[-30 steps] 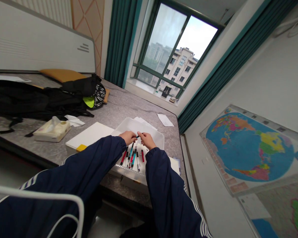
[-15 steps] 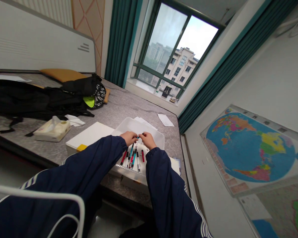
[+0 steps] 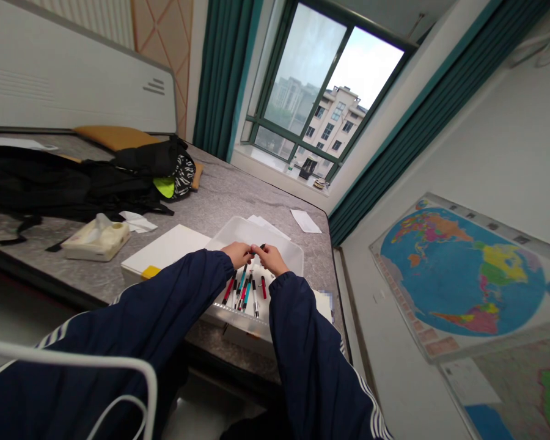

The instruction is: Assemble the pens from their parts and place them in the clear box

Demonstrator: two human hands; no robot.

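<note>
My left hand [image 3: 238, 253] and my right hand [image 3: 271, 259] meet over a translucent plastic tray [image 3: 294, 255], fingers pinched together. Between them is a small pen [image 3: 263, 246] with a dark end, mostly covered by the fingers; both hands grip it. Below, inside the tray, lie several pens in red, blue, black and white. Among these are a red pen [image 3: 230, 289] at the left, a white pen [image 3: 255, 298] at the near side, and a short red pen piece or cap [image 3: 263, 287] set apart on the right.
Left of the tray lies a white box [image 3: 174, 244] with a yellow patch. Farther left are a tissue pack [image 3: 97, 239] and a black backpack [image 3: 73, 183]. A white paper [image 3: 306, 222] rests on the grey table [image 3: 256, 189] near the window. A white tube [image 3: 73, 357] crosses the lower left.
The fingers have shifted slightly around the pen. The blue part that showed between them is now covered, and the right thumb lies closer to the left fingers.
</note>
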